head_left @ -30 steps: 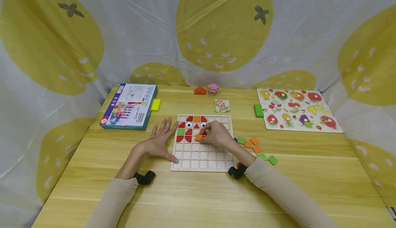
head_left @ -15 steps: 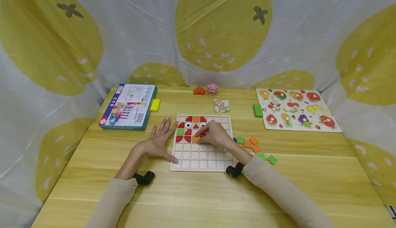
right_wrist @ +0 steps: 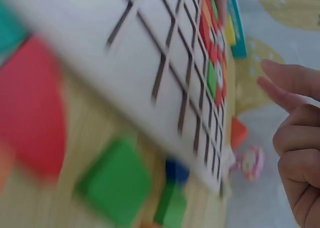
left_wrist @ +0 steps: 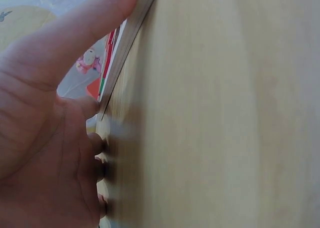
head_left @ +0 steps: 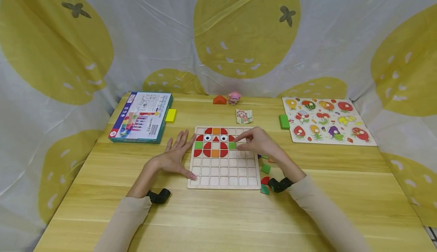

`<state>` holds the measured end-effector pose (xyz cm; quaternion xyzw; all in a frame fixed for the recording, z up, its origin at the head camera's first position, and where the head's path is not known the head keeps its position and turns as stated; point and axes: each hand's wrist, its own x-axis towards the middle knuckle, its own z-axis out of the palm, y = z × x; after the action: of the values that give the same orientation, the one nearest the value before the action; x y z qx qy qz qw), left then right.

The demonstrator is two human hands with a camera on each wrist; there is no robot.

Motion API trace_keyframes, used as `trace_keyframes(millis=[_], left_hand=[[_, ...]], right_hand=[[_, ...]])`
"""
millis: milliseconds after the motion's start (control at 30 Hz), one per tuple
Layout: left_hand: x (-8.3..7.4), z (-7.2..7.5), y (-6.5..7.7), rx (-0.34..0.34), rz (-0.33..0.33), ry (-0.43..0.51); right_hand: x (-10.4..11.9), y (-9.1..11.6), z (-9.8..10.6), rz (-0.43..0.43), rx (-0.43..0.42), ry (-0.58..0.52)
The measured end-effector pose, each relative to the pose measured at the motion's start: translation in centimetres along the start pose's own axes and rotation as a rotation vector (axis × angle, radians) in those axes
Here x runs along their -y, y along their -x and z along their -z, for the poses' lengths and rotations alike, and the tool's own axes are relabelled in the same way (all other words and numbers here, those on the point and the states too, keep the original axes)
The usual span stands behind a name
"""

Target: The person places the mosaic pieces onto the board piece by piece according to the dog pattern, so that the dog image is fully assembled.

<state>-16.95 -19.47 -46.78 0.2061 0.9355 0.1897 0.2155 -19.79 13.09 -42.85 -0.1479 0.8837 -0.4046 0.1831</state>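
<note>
A wooden grid board (head_left: 224, 172) lies on the table with red, orange, green and eye-marked tiles in its upper rows. My left hand (head_left: 174, 159) is spread at the board's left side, thumb on the lower left corner. In the left wrist view that thumb (left_wrist: 95, 25) lies over the board's edge. My right hand (head_left: 257, 142) hovers over the board's right part, beside a green tile (head_left: 232, 145). Nothing is between its thumb and forefinger in the right wrist view, where the other fingers (right_wrist: 302, 163) are curled. An orange tile (head_left: 215, 153) sits in a lower cell of the pattern.
Loose tiles, among them a green square (head_left: 266, 168) and a red piece (head_left: 265, 180), lie right of the board, partly behind the right arm. Behind it are a picture card (head_left: 244, 116), a red triangular block (head_left: 219, 100) and a pink figurine (head_left: 234, 98). A box (head_left: 141, 117) and fruit puzzle (head_left: 327, 121) flank them.
My right hand first lowered the orange tile into its cell and let go. It has since moved right, uncovering red pieces and the green tile. The left hand has stayed put.
</note>
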Motion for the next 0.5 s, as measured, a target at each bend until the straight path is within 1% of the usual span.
trace_keyframes(millis=[100, 233, 367, 500], left_hand=[[0.0, 0.0, 0.0, 0.001, 0.001, -0.003], [0.1, 0.0, 0.0, -0.001, -0.007, 0.002], [0.2, 0.0, 0.0, -0.008, -0.016, 0.003], [0.0, 0.0, 0.0, -0.008, -0.026, 0.006]], right_hand=[[-2.1, 1.7, 1.9, -0.017, -0.037, 0.058], [-4.9, 3.5, 3.3, -0.061, -0.062, 0.065], [-6.6, 4.3, 3.6, -0.122, -0.05, 0.009], [-7.3, 4.5, 3.5, -0.172, -0.02, -0.069]])
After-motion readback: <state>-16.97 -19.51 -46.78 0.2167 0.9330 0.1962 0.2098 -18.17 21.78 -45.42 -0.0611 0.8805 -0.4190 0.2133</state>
